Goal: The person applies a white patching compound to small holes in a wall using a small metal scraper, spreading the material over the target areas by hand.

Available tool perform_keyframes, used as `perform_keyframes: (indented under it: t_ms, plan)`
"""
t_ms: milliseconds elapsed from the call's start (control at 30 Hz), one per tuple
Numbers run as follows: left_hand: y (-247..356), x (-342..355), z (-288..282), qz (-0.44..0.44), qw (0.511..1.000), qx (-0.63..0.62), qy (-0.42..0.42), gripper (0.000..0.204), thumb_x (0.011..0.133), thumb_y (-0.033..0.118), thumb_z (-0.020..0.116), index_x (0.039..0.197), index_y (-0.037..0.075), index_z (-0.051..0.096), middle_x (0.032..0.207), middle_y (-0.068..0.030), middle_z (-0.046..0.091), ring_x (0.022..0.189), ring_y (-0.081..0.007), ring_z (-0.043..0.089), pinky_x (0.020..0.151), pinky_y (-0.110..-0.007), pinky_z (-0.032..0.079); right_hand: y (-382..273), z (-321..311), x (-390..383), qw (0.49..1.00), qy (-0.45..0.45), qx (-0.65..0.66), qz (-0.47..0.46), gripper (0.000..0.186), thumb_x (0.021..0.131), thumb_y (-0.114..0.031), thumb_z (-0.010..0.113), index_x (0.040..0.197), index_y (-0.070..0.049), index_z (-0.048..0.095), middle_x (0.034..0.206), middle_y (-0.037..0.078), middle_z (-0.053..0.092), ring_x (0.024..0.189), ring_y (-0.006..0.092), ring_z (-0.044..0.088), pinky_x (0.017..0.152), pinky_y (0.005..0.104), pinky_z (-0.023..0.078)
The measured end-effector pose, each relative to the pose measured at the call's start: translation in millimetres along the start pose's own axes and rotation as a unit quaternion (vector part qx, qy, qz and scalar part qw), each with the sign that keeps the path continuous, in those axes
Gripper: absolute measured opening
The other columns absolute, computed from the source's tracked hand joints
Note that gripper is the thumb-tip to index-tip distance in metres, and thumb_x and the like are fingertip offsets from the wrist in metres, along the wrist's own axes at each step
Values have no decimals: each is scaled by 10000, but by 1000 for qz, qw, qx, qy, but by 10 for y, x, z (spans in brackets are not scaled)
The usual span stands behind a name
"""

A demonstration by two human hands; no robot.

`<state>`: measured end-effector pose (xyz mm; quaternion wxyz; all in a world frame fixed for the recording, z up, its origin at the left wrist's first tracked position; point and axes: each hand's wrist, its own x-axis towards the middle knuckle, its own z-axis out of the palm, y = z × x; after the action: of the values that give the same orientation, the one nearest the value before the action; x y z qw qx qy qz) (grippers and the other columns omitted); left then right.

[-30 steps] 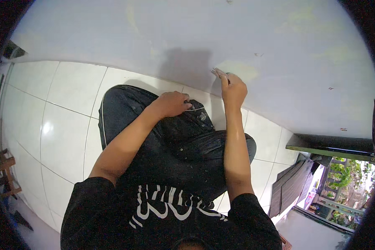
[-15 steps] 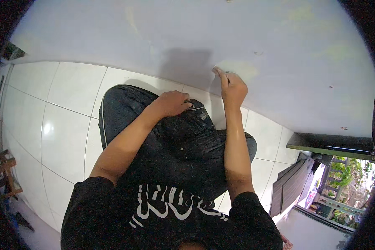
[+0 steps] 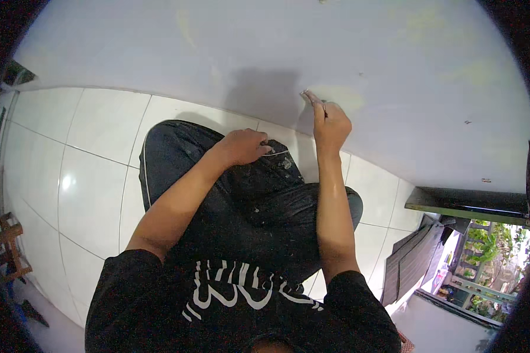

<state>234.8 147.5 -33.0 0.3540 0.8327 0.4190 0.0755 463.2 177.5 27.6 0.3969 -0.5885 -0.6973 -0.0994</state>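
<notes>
We see the right hand [image 3: 334,125] pinched closed on a thin piece [image 3: 304,92], too small to identify. Piece sits at the wall [image 3: 176,53], just left of the yellowish patch [image 3: 344,96]; we can't confirm contact. Left hand [image 3: 241,147] rests on our dark trousers [image 3: 179,147], fingers part-curled; we can't tell if it grips anything. We're seated on white tiles [image 3: 91,182], knees bent.
</notes>
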Motion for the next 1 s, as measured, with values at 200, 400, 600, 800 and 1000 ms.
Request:
perform_keyframes:
  t_ms: [200, 400, 600, 800, 1000]
  plan:
    - [16, 9, 9, -8, 1000, 8, 0, 394, 999, 413, 548, 1136, 56, 643, 1029, -236, 687, 1019, -429, 651, 906, -541, 504, 32, 2, 2, 1000, -11, -27, 2, 356, 903, -343, 696, 699, -55, 650, 649, 105, 605, 575, 275, 597, 544, 382, 472]
    - [34, -10, -24, -16, 1000, 10, -15, 399, 1002, 417, 545, 1147, 56, 634, 1028, -234, 686, 1029, -421, 648, 914, -543, 498, -73, -20, 39, 999, 18, 2, -42, 389, 918, -341, 677, 652, -62, 624, 636, 99, 593, 575, 264, 601, 524, 372, 463]
    - [27, 4, -22, -19, 1000, 11, -13, 401, 1005, 424, 538, 1130, 54, 627, 1027, -235, 685, 1030, -433, 643, 913, -545, 497, -30, 1, 40, 1000, 15, -16, -19, 249, 886, -187, 716, 702, -28, 665, 630, 128, 580, 555, 291, 559, 537, 374, 438]
    - [9, 15, 0, -11, 1000, 20, -10, 402, 1003, 426, 537, 1133, 55, 623, 1029, -237, 683, 1022, -439, 644, 908, -545, 499, 12, 2, 48, 1000, 8, 6, -15, 255, 887, -210, 715, 714, -27, 669, 629, 135, 566, 544, 302, 542, 525, 386, 427]
    - [0, 1, 6, -4, 1000, 9, 1, 395, 1003, 420, 540, 1132, 56, 626, 1034, -237, 683, 1025, -438, 645, 912, -548, 500, 66, 19, 44, 1000, -5, -12, -12, 273, 882, -212, 718, 713, -9, 648, 611, 151, 544, 536, 298, 543, 525, 386, 429]
